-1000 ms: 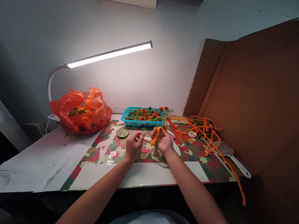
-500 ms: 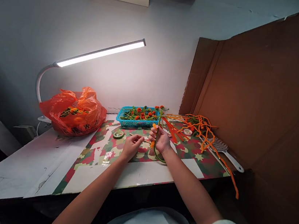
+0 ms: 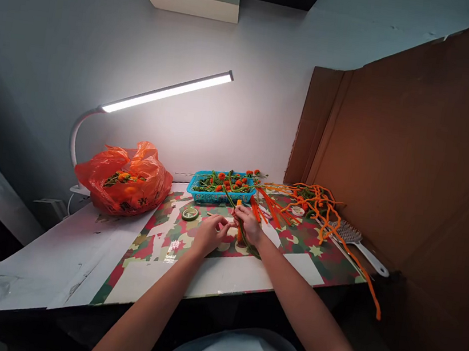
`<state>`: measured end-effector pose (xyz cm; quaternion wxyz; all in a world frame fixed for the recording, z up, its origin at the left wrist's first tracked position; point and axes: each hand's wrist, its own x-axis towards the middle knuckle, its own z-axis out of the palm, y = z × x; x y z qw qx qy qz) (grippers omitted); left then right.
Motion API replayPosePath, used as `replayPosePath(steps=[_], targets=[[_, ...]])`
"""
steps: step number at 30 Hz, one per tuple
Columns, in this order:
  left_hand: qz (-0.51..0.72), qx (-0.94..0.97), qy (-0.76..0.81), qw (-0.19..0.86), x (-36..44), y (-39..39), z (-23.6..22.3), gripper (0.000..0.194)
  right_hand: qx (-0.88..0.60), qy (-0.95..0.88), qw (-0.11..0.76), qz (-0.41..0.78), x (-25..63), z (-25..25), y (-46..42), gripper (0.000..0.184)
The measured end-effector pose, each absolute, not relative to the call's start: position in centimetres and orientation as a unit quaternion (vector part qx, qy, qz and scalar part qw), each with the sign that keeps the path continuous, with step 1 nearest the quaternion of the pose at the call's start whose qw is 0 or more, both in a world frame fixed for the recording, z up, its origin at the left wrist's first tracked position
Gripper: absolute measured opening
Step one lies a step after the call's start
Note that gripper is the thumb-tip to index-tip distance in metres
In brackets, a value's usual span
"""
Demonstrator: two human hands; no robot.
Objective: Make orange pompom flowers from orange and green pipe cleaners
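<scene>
Orange coil [image 3: 240, 234], likely light, soft: my right hand [image 3: 250, 226] is pinching its upper part; my left hand's [image 3: 208, 235] hold, I cannot tell.

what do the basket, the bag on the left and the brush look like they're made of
Basket: probably glossy plastic, going by its bright blue, perforated wall.
Bag: thin, shiny plastic film, since it crinkles and shows orange contents through it.
Brush: likely smooth white plastic handle; bristle material unclear.
</scene>
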<state>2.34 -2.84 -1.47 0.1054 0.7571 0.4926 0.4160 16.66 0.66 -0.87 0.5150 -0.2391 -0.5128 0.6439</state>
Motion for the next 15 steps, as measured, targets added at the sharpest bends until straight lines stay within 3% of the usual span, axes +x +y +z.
replayPosePath(steps=[5, 15], targets=[[0.305, 0.822, 0.424, 0.229, 0.2, -2.2, -1.5, 0.021, -0.287, -0.539, 0.445, 0.655, 16.7, -1.3, 0.7, 0.029], [0.352, 0.835, 0.394, 0.154, -0.2, -1.6, -1.5, 0.019, -0.268, -0.485, 0.462, 0.693, 16.8, -1.1, 1.0, 0.024]])
